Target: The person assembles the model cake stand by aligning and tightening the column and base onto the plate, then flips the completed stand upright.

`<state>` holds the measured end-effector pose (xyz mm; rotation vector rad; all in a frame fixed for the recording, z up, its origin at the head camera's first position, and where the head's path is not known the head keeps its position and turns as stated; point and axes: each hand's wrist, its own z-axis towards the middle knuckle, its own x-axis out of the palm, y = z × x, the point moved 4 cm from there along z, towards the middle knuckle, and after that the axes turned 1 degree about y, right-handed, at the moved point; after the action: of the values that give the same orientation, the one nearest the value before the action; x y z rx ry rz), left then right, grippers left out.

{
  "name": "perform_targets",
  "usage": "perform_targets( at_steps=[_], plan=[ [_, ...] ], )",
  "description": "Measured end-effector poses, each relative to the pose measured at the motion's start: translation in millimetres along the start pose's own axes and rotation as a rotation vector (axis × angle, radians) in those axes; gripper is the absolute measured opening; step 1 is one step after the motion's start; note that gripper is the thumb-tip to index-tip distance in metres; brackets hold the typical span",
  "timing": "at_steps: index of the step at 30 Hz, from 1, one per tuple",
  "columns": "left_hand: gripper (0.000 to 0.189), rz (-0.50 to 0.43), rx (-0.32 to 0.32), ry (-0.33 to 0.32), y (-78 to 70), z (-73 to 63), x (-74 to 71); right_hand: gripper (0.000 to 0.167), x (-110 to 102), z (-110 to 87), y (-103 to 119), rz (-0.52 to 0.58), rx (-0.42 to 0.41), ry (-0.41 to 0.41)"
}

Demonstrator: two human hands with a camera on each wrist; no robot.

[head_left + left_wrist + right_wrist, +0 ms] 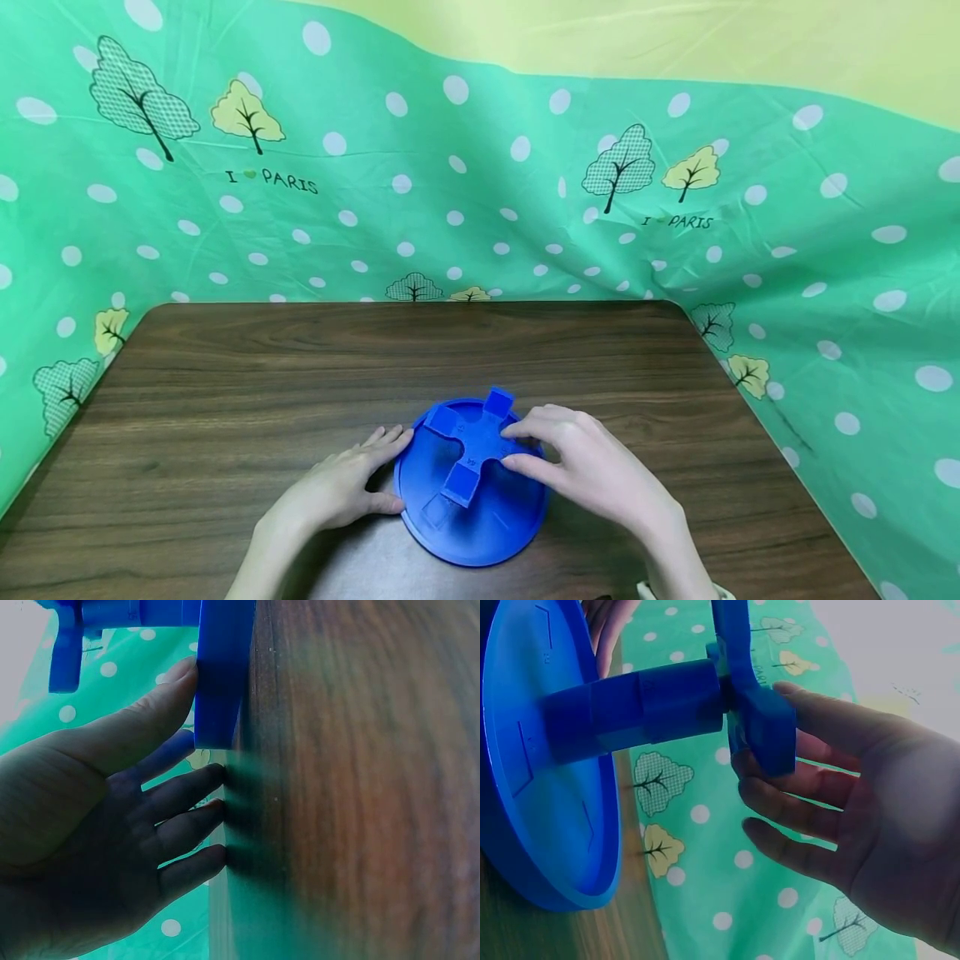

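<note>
A round blue base (495, 533) with a raised rim lies on the table near its front. From its middle rises a thick blue post (634, 712), best seen in the right wrist view. On top of the post sits a blue cross-shaped piece (476, 440), its arms ending in bent tabs. My left hand (337, 486) rests at the base's left edge, fingers nearly straight and spread, thumb tip against the rim. Thumb and forefinger of my right hand (588, 462) pinch the right arm of the cross-shaped piece, mostly covering that arm in the head view.
The dark wood-grain table (262, 375) extends beyond the base on every side. Behind it and along both sides hangs a green cloth (450, 192) with white dots and printed trees. Outlined marks (437, 510) show on the base's face.
</note>
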<state>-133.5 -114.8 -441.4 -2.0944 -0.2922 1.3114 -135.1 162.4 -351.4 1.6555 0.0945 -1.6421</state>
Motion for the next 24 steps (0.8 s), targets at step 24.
perform_targets(
  at_steps=[24],
  plan=[
    [0.088,-0.007,0.008,0.001,0.9,-0.1,1.0,0.051,9.5,3.7,-1.2,-0.069,0.032,-0.001]
  ],
)
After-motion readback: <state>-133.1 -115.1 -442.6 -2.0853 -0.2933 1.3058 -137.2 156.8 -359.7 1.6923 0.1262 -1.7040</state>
